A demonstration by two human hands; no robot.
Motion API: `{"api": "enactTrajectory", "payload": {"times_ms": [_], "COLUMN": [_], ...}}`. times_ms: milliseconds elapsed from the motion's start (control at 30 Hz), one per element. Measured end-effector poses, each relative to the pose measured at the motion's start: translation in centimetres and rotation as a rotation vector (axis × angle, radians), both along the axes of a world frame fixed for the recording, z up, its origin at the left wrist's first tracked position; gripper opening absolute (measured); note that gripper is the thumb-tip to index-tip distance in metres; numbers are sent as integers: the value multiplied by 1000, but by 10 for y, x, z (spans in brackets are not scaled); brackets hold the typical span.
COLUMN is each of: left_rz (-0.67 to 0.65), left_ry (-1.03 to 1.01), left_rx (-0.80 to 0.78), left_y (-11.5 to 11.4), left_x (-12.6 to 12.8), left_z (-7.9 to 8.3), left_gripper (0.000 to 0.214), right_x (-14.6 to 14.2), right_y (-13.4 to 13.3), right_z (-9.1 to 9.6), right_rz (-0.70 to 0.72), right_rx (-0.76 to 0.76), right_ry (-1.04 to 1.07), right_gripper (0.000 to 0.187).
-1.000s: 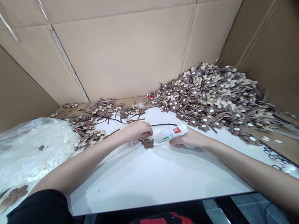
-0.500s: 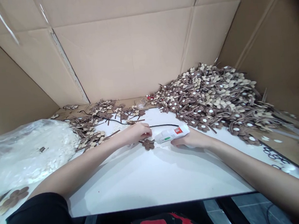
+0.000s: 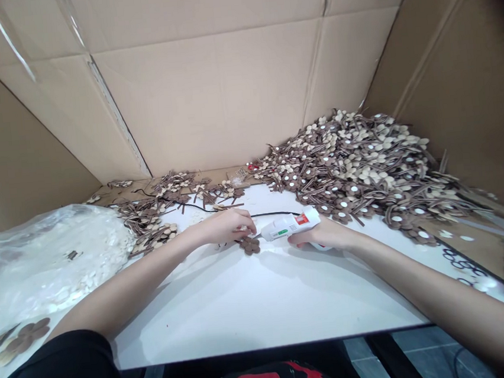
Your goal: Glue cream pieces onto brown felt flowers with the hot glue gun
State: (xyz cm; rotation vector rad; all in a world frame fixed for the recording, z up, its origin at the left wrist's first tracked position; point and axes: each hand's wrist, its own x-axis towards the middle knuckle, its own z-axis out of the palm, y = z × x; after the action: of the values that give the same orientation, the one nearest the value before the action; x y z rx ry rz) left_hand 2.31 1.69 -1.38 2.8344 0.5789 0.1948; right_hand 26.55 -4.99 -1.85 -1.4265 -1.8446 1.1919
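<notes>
My right hand [image 3: 321,233] is wrapped round a white glue gun [image 3: 286,226] with an orange-red label, its nozzle pointing left. Just below and left of the nozzle, a brown flower-shaped piece [image 3: 251,246] lies on the white table [image 3: 245,308]. My left hand [image 3: 234,224] is over the flower's upper left side, fingers bent and pinched together near the nozzle tip. What those fingers hold, if anything, is too small to make out. A black cord [image 3: 274,213] runs behind both hands.
A large heap of brown and beige flower pieces [image 3: 356,161] fills the back right. A clear plastic bag of white discs [image 3: 57,255] stands at left, with loose flower pieces [image 3: 148,223] beside it. Cardboard walls [image 3: 216,91] enclose the back and sides.
Both hands stay almost in place. The glue gun has tilted slightly, and the left fingers have shifted a little down beside its nozzle.
</notes>
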Motion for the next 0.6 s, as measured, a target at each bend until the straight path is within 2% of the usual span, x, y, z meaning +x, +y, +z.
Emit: {"api": "enactTrajectory", "payload": {"times_ms": [167, 400, 600], "left_rz": [-23, -17, 89], "left_ry": [18, 15, -86], "left_rx": [-34, 1, 10], "left_y": [4, 3, -6], "left_x": [0, 2, 4], "left_z": [-3, -5, -3], "left_gripper": [18, 16, 13], "right_x": [0, 2, 2], "right_y": [0, 4, 3], "right_z": [2, -7, -6], "right_rz": [-7, 18, 14], "right_rx": [1, -2, -15], "right_ry": [10, 38, 57], "right_gripper": [7, 10, 11]}}
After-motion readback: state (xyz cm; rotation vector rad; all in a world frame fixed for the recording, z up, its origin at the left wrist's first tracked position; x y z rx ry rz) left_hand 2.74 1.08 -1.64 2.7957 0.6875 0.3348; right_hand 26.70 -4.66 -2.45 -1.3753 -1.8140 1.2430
